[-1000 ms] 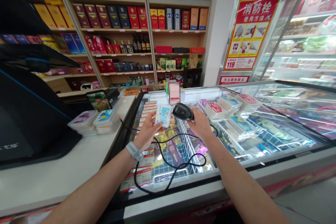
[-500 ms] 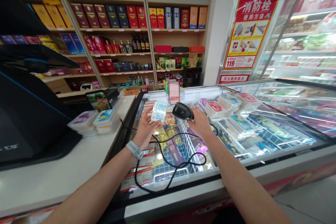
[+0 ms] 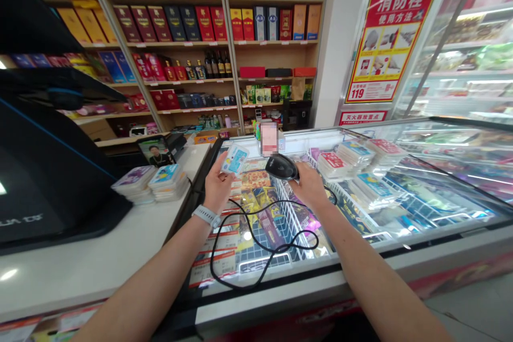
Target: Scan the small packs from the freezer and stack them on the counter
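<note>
Between the fingers and thumb of my left hand [image 3: 217, 184] is a small flat clear plastic pack [image 3: 235, 159] with a blue and white label, tilted above the freezer glass. A black barcode scanner [image 3: 282, 166] is gripped in my right hand [image 3: 309, 184], its head pointing left toward the pack. The scanner's black cable [image 3: 272, 250] lies in loops over the freezer lid. Pack and scanner are apart from each other. Fingers of my right hand are partly hidden behind the scanner handle.
Stacks of similar packs stand on the freezer at right [image 3: 372, 184] and on the white counter [image 3: 72, 264] at left [image 3: 166, 181]. A black checkout machine [image 3: 48, 171] fills the far left. Shelves of boxed goods [image 3: 172, 24] line the back wall.
My left hand has raised the pack slightly and turned it, so its label now tilts and faces differently. The scanner stays in my right hand. The whole view has shifted a little.
</note>
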Motion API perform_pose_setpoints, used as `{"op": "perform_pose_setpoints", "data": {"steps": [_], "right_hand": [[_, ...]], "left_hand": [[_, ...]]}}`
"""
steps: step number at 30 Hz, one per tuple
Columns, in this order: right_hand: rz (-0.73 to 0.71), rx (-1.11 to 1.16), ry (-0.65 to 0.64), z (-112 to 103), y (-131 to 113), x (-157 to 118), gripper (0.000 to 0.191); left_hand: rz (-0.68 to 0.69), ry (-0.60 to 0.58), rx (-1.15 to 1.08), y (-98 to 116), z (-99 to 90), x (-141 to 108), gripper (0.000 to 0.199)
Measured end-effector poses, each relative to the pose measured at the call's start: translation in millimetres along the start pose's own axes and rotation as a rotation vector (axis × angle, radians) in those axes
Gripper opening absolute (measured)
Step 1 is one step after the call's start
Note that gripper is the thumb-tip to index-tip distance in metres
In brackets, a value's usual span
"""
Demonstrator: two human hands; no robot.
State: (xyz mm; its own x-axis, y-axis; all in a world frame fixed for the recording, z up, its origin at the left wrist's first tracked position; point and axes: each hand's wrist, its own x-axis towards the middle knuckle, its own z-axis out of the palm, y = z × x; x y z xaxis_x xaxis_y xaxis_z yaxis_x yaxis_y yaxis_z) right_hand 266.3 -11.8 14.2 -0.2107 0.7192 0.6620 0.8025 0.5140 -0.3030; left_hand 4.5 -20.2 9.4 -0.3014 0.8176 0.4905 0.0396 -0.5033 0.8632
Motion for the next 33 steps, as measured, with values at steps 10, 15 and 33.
{"op": "perform_pose_setpoints", "data": {"steps": [10, 15, 33], "right_hand": [[-0.083, 0.056, -0.031, -4, -7, 0, 0.036], [-0.071, 0.057, -0.045, -2, -4, 0, 0.034], [-0.057, 0.031, -0.05, 0, -3, 0, 0.029]], "left_hand": [[0.038, -0.026, 0.118, -12, -1.4, 8, 0.068], [0.024, -0.02, 0.106, -15, 4.6, 13, 0.069], [-0.036, -0.061, 0.194, -69, 11.3, 60, 0.07]]}}
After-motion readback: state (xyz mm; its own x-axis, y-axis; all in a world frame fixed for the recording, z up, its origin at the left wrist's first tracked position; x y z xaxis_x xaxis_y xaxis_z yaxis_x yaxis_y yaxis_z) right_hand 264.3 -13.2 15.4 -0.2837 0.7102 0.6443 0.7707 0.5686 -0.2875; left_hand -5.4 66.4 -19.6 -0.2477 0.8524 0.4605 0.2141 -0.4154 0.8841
